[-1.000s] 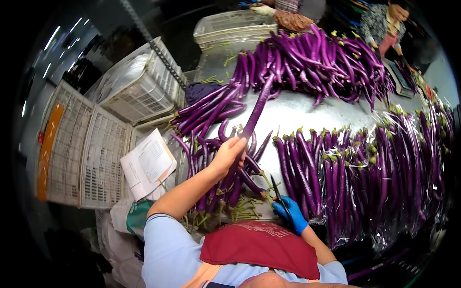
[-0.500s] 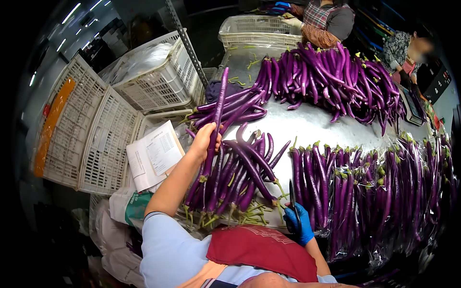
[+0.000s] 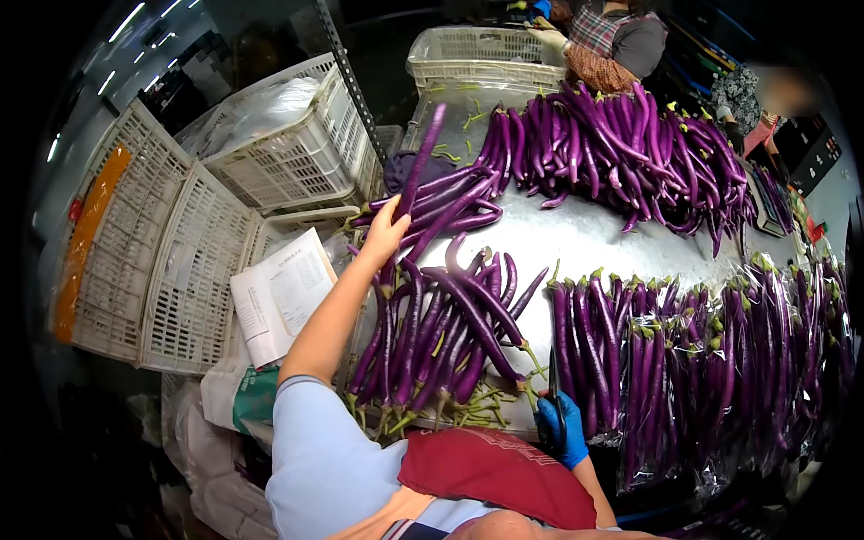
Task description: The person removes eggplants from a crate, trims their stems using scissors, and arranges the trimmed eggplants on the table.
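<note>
Our left hand (image 3: 385, 232) advanced, gripping an eggplant (image 3: 420, 160); if our right hand (image 3: 562, 427) drifts, its clutched blade (image 3: 553, 373) may nick neighbouring eggplants (image 3: 583, 324).

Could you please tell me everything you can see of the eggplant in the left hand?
The held eggplant is long, slender and purple, smooth-looking, with its far end blurred and slightly paler. The bare left hand grips it, hiding part of its length. It points away from the person, its far end leaning right. Whether it touches the loose eggplants around it is unclear.
</note>
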`<action>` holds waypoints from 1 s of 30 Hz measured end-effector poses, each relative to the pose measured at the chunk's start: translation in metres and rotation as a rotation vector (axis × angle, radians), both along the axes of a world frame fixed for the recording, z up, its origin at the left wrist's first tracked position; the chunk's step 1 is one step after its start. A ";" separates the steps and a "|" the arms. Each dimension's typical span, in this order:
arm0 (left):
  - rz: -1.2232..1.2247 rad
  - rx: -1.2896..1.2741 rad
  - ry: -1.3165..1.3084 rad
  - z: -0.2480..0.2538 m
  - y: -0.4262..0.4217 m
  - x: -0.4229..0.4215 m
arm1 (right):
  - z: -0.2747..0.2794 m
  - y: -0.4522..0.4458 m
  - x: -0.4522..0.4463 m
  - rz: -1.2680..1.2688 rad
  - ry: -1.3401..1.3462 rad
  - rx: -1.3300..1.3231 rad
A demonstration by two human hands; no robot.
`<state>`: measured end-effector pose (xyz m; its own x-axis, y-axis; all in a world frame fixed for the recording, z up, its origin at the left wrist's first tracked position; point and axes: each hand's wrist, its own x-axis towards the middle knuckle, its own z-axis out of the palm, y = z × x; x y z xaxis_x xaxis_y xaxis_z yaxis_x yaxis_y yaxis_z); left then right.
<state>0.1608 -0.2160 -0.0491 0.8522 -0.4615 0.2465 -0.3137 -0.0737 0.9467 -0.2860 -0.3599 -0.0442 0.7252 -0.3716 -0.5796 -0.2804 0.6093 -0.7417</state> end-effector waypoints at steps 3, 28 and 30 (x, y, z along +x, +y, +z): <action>0.117 0.370 -0.531 0.010 -0.012 0.016 | -0.002 0.002 0.002 -0.007 0.020 -0.009; -0.253 0.585 0.489 -0.012 -0.022 -0.186 | -0.067 -0.055 0.176 0.479 -0.164 -0.556; -0.203 0.525 0.346 -0.029 -0.024 -0.192 | -0.082 -0.049 0.175 0.404 -0.245 -0.489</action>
